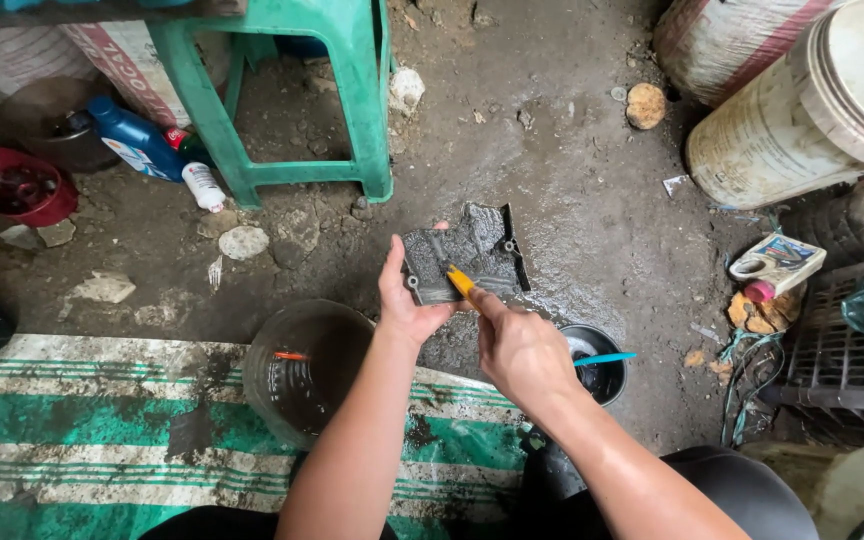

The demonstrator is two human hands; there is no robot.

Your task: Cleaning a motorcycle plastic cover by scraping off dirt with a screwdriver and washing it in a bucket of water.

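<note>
Grimy metal cover (470, 255), dark and flat with bolt holes along its edge, sits at the centre of the frame, held up over wet dirt ground. The left hand (404, 300) grips it from the left side, thumb on the face and fingers curled behind. The right hand (517, 345) comes in from the lower right, fingers pinched on a yellow-handled brush (460, 282) whose tip rests against the cover's face.

Just below the left forearm stands a clear plastic tub (304, 368) of dark liquid with a small orange stick floating in it, resting on a green and white striped mat (82, 440) that fills the lower left. To the right of the right hand is a small black bowl (597, 372) with a blue-handled tool (607, 358) lying across it.

A green plastic stool (292, 95) stands at the upper middle, with a blue bottle (137, 140) lying beside it and a red bowl (12, 185) at the far left. A dirty white bucket (802, 110) lies tipped at the upper right, and a black crate (842, 350) sits at the right edge.
</note>
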